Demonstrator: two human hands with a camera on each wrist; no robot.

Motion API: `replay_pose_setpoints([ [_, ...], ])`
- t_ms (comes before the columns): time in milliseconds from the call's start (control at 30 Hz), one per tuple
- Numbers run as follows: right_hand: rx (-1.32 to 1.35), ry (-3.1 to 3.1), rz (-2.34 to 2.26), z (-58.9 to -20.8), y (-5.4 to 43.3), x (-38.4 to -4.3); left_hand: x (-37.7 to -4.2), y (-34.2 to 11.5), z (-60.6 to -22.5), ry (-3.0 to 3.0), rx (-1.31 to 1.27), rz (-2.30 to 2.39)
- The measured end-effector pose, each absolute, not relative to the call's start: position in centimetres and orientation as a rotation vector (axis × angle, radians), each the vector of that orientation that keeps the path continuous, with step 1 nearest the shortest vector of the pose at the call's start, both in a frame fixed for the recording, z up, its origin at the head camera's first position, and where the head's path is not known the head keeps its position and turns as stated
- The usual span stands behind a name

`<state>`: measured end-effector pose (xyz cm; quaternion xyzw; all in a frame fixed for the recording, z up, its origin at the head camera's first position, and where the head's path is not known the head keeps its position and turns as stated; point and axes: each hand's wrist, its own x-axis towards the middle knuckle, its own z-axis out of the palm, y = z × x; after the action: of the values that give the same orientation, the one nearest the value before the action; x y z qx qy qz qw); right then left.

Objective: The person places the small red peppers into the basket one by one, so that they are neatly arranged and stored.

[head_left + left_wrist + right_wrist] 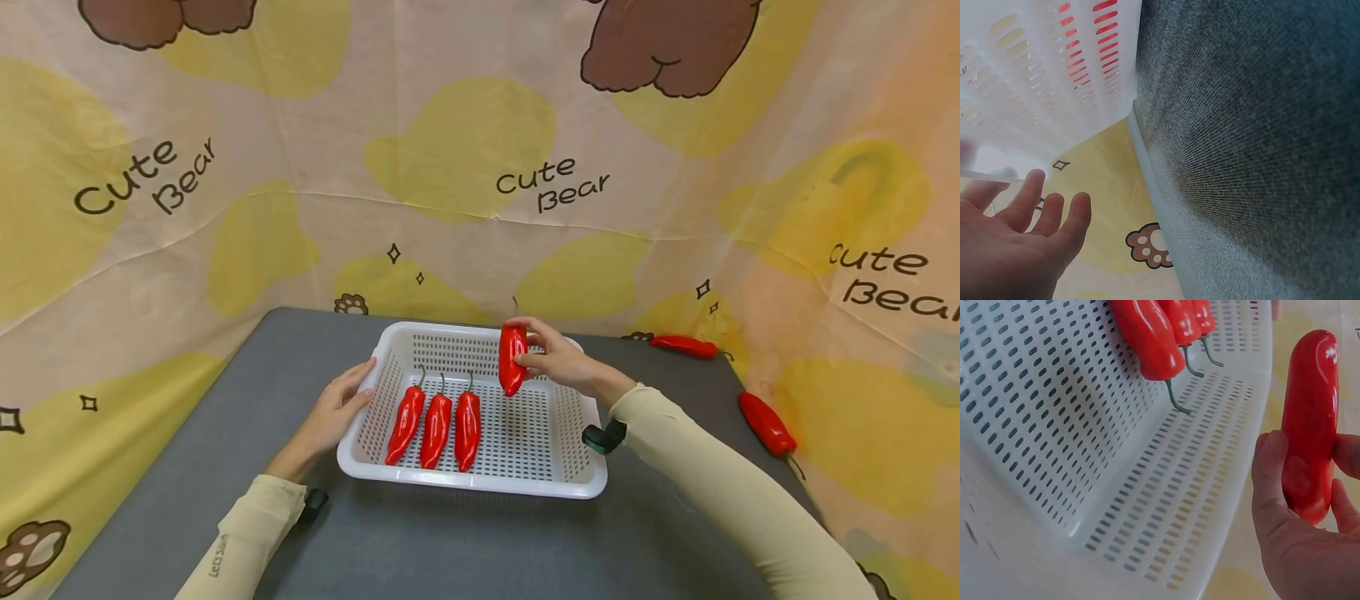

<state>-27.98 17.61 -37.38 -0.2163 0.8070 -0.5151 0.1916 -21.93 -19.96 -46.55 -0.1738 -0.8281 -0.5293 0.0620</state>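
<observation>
My right hand [558, 358] holds a red chili pepper [513, 358] upright by its sides, over the far right part of a white perforated plastic basket [480, 483]. The right wrist view shows thumb and fingers around this pepper [1310, 419]. Three more red chili peppers [437, 431] lie side by side in the left half of the basket, green stems pointing away from me. At the basket's left rim rests my left hand [337, 408]; in the left wrist view its fingers [1075, 219] extend loosely beside the rim.
On the dark grey table [480, 550], a red chili pepper [684, 346] lies near the far right corner and another red chili pepper [767, 423] near the right edge. A patterned fabric backdrop [450, 150] hangs behind the table and along its sides.
</observation>
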Motion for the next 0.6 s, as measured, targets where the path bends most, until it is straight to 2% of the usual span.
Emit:
replay_pose_setpoints([
  [600,-0.523,2.373,-1.242,-39.6,15.4,-28.2,-22.0,-20.1,-46.9,-2.503,-0.53,-1.618],
])
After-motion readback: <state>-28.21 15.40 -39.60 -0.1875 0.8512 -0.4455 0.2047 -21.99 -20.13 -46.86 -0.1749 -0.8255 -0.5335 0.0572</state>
